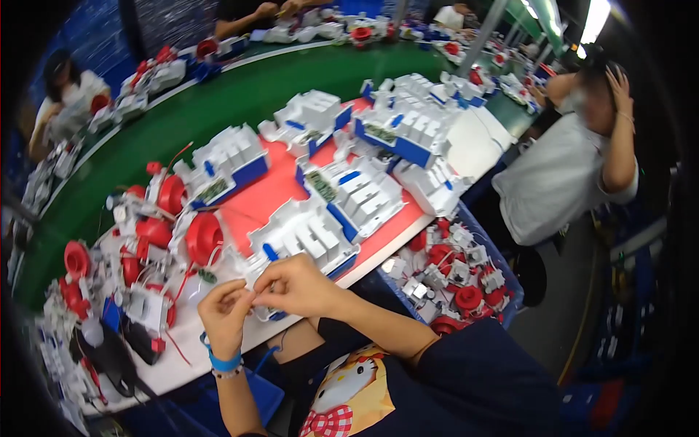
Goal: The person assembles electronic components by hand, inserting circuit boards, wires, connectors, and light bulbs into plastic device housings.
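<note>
My left hand and my right hand meet at the table's front edge, thumbs and fingertips pinched together. Whatever they pinch is too small or too covered to make out. Just beyond them lies a white and blue plastic housing with inner compartments and a small blue part. My right hand overlaps its near side. Left of my hands is a heap of red funnel-shaped parts joined to white pieces and thin wires. A blue wristband circles my left wrist.
More open housings, one with a green circuit board, stand on the red mat. A blue bin of red and white parts sits right of the table. Behind runs a green conveyor. A person sits at the right; others work beyond.
</note>
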`<state>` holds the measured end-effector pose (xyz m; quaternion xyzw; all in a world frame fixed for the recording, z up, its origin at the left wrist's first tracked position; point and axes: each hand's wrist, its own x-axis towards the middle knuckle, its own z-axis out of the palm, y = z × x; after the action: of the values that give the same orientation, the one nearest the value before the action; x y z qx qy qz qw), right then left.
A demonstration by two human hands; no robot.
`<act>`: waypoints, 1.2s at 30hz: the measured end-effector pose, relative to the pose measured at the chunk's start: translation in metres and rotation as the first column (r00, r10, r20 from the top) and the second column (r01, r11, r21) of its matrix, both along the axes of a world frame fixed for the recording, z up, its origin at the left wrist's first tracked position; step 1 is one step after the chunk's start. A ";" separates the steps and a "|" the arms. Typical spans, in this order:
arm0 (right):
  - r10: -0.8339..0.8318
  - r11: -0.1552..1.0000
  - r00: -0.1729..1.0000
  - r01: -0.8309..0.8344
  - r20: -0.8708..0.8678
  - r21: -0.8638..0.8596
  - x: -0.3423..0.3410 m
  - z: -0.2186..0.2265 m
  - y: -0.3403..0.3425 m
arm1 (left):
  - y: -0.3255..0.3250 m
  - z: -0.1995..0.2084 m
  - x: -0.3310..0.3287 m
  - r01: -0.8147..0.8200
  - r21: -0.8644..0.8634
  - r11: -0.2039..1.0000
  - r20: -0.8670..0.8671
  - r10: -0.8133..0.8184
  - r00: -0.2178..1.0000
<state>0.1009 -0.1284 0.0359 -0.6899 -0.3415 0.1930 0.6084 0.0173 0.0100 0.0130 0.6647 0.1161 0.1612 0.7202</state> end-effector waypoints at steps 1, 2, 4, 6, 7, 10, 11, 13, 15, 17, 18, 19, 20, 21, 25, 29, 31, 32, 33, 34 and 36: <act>0.024 0.999 0.996 -0.027 -0.087 -0.032 0.000 0.003 -0.001 | 0.001 0.001 -0.001 0.005 -0.017 1.000 0.006 -0.005 1.000; -0.004 0.999 0.997 0.001 -0.079 -0.036 0.001 0.004 -0.001 | 0.000 0.003 -0.001 0.021 -0.030 0.999 -0.010 -0.021 1.000; 0.020 0.999 0.988 -0.026 -0.151 -0.040 0.001 0.002 -0.002 | -0.002 0.005 -0.001 0.037 -0.015 0.999 0.014 -0.037 0.999; 0.010 1.000 0.987 -0.013 -0.163 -0.017 0.000 -0.002 0.000 | 0.002 0.002 -0.009 0.067 0.025 0.997 -0.013 -0.067 0.998; 0.018 1.000 0.985 -0.017 -0.174 0.011 -0.001 -0.004 0.001 | 0.002 -0.002 -0.012 0.072 0.017 0.997 -0.019 -0.072 0.997; -0.016 0.999 0.969 0.025 -0.246 0.034 -0.003 -0.005 0.004 | 0.007 -0.015 -0.020 0.020 0.522 0.853 0.088 -0.078 0.993; -0.040 0.999 0.971 0.045 -0.236 0.014 -0.002 -0.006 0.005 | 0.005 -0.016 -0.017 0.008 0.569 0.823 0.115 -0.089 0.989; -0.056 0.998 0.973 0.055 -0.226 -0.008 -0.002 -0.011 0.009 | -0.003 -0.025 -0.017 0.028 0.591 0.806 0.080 -0.094 0.992; -0.093 0.994 0.982 0.081 -0.165 -0.078 -0.002 -0.014 0.009 | -0.008 -0.038 -0.015 0.075 0.598 0.798 0.038 -0.122 0.992; -0.141 0.981 0.987 0.130 -0.071 -0.147 -0.002 -0.016 0.009 | -0.015 -0.041 -0.015 0.021 0.574 0.818 0.077 -0.080 0.994; -0.173 0.971 0.985 0.169 -0.009 -0.171 -0.003 -0.012 0.007 | -0.017 -0.043 -0.016 0.010 0.585 0.811 0.087 -0.075 0.993; -0.202 0.957 0.979 0.199 0.010 -0.210 -0.006 -0.015 0.006 | -0.020 -0.042 -0.018 -0.015 0.594 0.804 0.105 -0.060 0.993; -0.235 0.939 0.971 0.238 0.041 -0.249 -0.006 -0.017 0.003 | -0.025 -0.043 -0.019 -0.029 0.598 0.801 0.115 -0.049 0.992; -0.249 0.910 0.963 0.270 0.104 -0.313 -0.009 -0.013 0.002 | -0.029 -0.044 -0.021 -0.043 0.602 0.798 0.126 -0.041 0.991; -0.243 0.891 0.962 0.273 0.127 -0.364 -0.020 -0.011 -0.002 | -0.044 -0.052 -0.033 -0.126 0.557 0.821 0.141 0.056 0.988; -0.211 0.849 0.955 0.285 0.209 -0.445 -0.027 -0.018 -0.010 | -0.052 -0.054 -0.039 -0.186 0.423 0.887 0.074 0.171 0.982; -0.271 0.847 0.961 0.267 0.061 -0.460 -0.028 -0.025 -0.017 | -0.053 -0.057 -0.039 -0.201 0.420 0.885 0.099 0.176 0.979; -0.269 0.845 0.961 0.264 0.058 -0.466 -0.029 -0.025 -0.018 | -0.054 -0.056 -0.039 -0.201 0.416 0.887 0.094 0.177 0.980; -0.283 0.846 0.959 0.264 0.031 -0.463 -0.029 -0.025 -0.018 | -0.054 -0.055 -0.040 -0.189 0.405 0.895 0.093 0.165 0.982; -0.296 0.848 0.955 0.264 0.004 -0.459 -0.029 -0.025 -0.018 | -0.054 -0.054 -0.040 -0.178 0.395 0.901 0.093 0.153 0.984; -0.281 0.853 0.960 0.251 0.002 -0.459 -0.029 -0.024 -0.015 | -0.053 -0.053 -0.040 -0.168 0.394 0.904 0.087 0.145 0.986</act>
<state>0.0718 -0.1429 0.0114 -0.8467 -0.1682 0.2038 0.4618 -0.0225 -0.0429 -0.0403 0.7814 0.1134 0.2571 0.5571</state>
